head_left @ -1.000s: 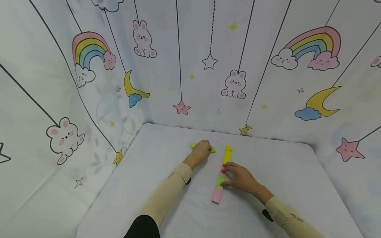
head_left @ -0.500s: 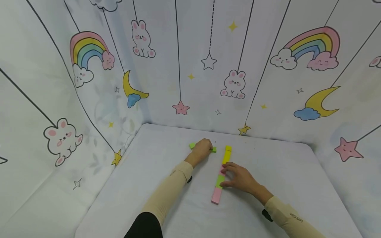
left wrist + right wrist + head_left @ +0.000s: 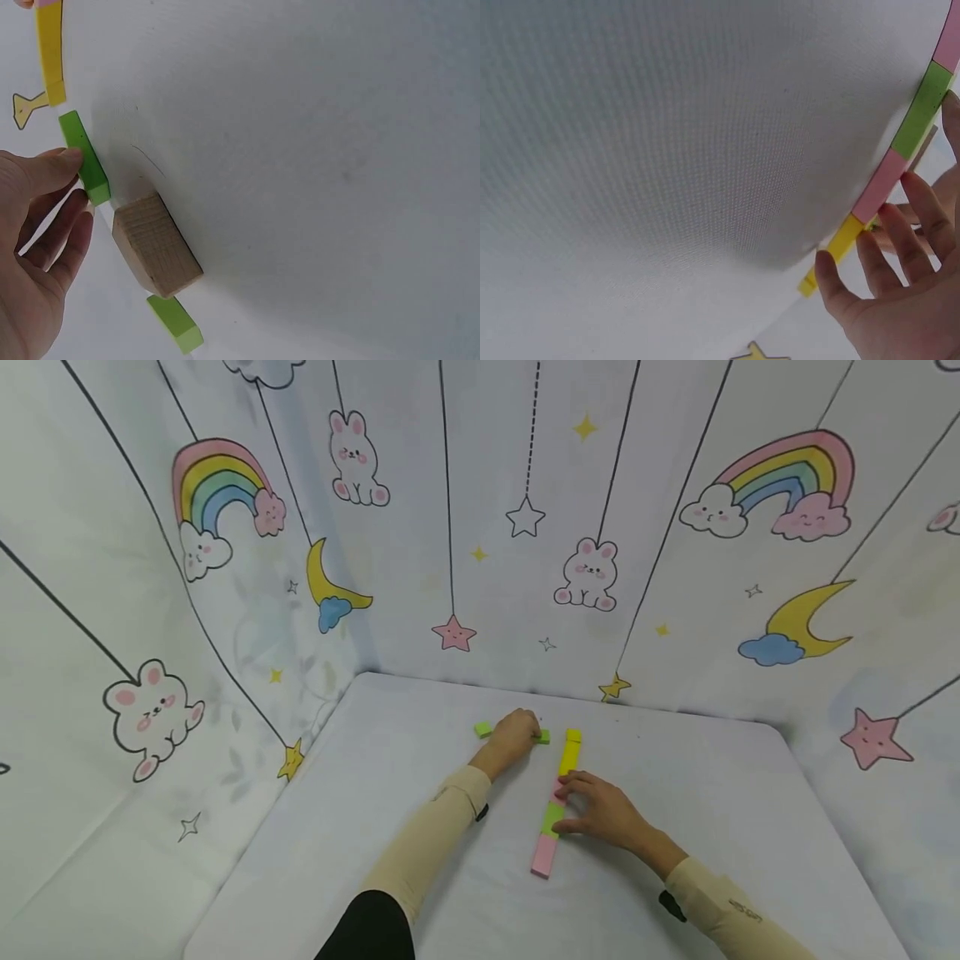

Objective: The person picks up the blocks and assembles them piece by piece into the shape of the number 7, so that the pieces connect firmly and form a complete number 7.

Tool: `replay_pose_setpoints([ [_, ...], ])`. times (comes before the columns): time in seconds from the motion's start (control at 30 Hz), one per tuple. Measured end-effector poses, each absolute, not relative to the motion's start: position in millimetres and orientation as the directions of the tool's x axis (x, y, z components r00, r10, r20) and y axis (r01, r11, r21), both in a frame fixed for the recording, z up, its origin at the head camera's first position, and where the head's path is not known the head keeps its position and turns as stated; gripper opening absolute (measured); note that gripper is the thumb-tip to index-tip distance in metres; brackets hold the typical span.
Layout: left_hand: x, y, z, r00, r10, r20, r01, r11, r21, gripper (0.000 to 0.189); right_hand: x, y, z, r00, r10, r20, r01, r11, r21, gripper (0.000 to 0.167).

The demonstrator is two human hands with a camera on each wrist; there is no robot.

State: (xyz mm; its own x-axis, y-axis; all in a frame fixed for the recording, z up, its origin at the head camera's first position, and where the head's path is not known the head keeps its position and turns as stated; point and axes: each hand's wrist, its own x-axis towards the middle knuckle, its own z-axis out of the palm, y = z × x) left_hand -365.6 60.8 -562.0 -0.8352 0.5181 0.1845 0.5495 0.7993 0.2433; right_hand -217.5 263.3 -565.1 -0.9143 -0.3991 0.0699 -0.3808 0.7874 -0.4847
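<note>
Pinching a green block [image 3: 91, 166] left of the colored row [image 3: 552, 814] at its far end, the left hand [image 3: 512, 737] could jar the wooden block [image 3: 161, 244] by turning; the right hand [image 3: 607, 812], fingers spread, gripping nothing, touches the row and, pressing unevenly, might skew it.

Left forearm [image 3: 427, 839] reaches forward, slanting inward; left hand [image 3: 513, 737] lies left of the block row's [image 3: 553, 818] far end, back of hand up, thumb and fingers in a pinch. Right forearm [image 3: 723, 902] angles in from the row's near right; right hand [image 3: 606, 810] alongside its middle, fingers spread, slightly bent, fingertips at its right side.
</note>
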Motion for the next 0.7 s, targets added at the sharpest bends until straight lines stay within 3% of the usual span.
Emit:
replay_pose_setpoints([
  [0.7,-377,73,-575,-0.830,0.526,0.188,0.558,0.795,0.238,0.017,-217,262,-565,-0.916,-0.396,0.068,-0.380,0.795,-0.473,0.056],
])
